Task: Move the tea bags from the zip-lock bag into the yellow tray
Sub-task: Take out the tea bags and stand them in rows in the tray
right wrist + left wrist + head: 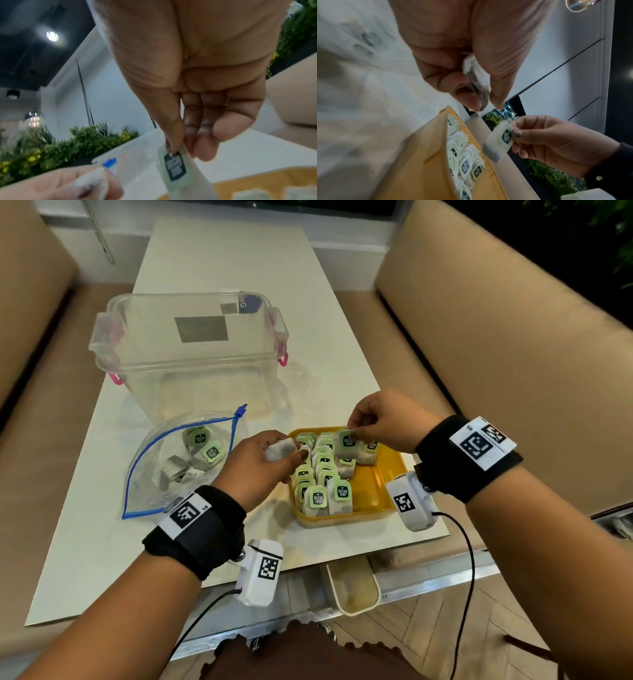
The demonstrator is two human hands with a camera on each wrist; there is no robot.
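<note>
White matte tabletop (102, 542) between tan sofas. Nearest, shallow yellow plastic tray (370, 484) packed with papery green-tagged tea bags (317, 501). Left hand (260, 463) pinches one bag (282, 449); right hand (387, 422) pinches another (347, 445) over tray. Crinkly clear blue-edged zip-lock bag (178, 467) left, several bags inside. Beyond, clear plastic bin (191, 354).

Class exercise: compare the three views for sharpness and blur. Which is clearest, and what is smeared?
Head view: sharpest, tag print on the tea bags in the yellow tray readable. Left wrist view: table surface smeared. Right wrist view: left hand soft and washed out.
</note>
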